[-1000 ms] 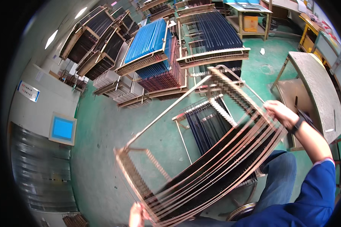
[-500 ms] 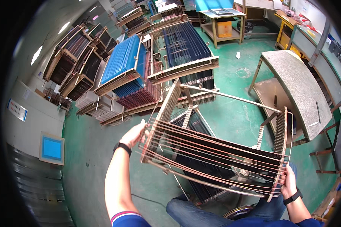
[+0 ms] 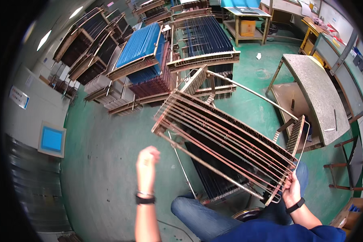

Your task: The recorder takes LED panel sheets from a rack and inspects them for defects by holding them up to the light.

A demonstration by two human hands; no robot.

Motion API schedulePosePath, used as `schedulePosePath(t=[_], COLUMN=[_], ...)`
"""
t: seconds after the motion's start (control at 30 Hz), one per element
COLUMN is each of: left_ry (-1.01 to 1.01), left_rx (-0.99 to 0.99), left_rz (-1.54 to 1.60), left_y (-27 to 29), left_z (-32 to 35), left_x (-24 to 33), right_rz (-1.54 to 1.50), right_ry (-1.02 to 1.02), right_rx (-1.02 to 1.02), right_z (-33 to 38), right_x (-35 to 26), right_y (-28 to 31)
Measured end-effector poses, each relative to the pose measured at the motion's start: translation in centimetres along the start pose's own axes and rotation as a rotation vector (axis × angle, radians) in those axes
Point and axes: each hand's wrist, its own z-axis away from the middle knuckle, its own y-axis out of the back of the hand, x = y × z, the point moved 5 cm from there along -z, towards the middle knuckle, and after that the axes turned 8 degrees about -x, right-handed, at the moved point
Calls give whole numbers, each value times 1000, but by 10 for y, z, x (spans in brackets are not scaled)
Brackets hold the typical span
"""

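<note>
A slotted metal rack (image 3: 228,171) is tilted in front of me, its left end higher than its right. Across it run several thin dark panels (image 3: 230,139) with reddish edges. My right hand (image 3: 291,188) grips the rack's lower right corner, fingers wrapped round the slotted end bar. Left of the rack, my left hand (image 3: 147,167) is in the air, apart from the frame. Motion smears its fingers, and I see nothing held in it. Under the rack stands a stack of dark panels (image 3: 207,179), partly hidden by it.
Racks of blue panels (image 3: 139,46) and dark panels (image 3: 207,36) stand ahead. A speckled-top table (image 3: 318,92) is on the right, near a wooden chair frame (image 3: 343,165). A blue framed panel (image 3: 51,139) leans at the left wall. A cardboard box (image 3: 349,213) is at lower right.
My left hand has let go of the rack's left end and moved down, away from it. The rack's left end sits higher, tilting it more, while my right hand keeps its grip.
</note>
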Motion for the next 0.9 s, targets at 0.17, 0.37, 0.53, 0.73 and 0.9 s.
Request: schedulePosePath(t=[0.17,0.37,0.53,0.73,0.9], left_ry=[554,438,528,370,462], left_rx=[-487,-41,260,348,213], left_rz=[695,619,709,837,808], left_y=[-164,-201,-186,-141,-111], left_z=[126,142,143,120,113], left_x=[-22,-23,-54,-93,-106], right_rz=[-15,-177,201,513,752], right_ry=[-42,-124,-308,-595,-661], right_rx=[14,-130,-275,-586,-1020], right_z=[13,46,87,102,86], right_x=[33,76,102,141,186], right_y=[-5,-17,-29,-33,-37])
